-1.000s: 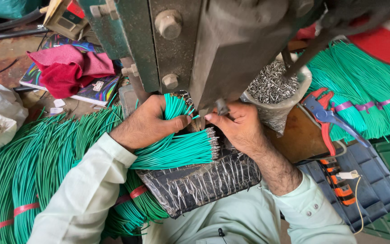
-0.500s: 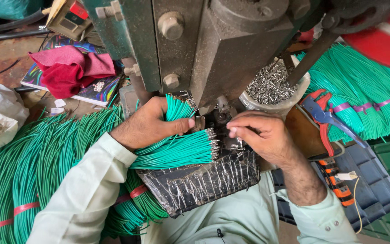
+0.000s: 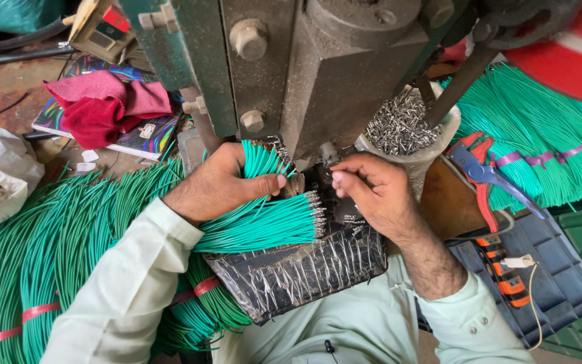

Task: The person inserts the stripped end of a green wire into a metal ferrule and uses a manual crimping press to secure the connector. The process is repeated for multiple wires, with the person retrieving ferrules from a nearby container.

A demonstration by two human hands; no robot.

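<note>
Plastic-wrapped pad (image 3: 298, 273) low centre. On it, bunch of green wires (image 3: 264, 226) with metal tips on (done ones, likely). Left hand (image 3: 220, 182) wrapped tight round second green bunch (image 3: 259, 160). Right hand (image 3: 372, 192) pinches fingertips under grey press machine (image 3: 345, 74); too small to tell what. Bowl of metal tips (image 3: 402, 128) upper right. Big green piles (image 3: 28, 263) left (lots left, I think).

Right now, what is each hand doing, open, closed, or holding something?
Left hand: closed around a bundle of green wires.
Right hand: fingers pinched together under the press; what they hold cannot be told.
</note>
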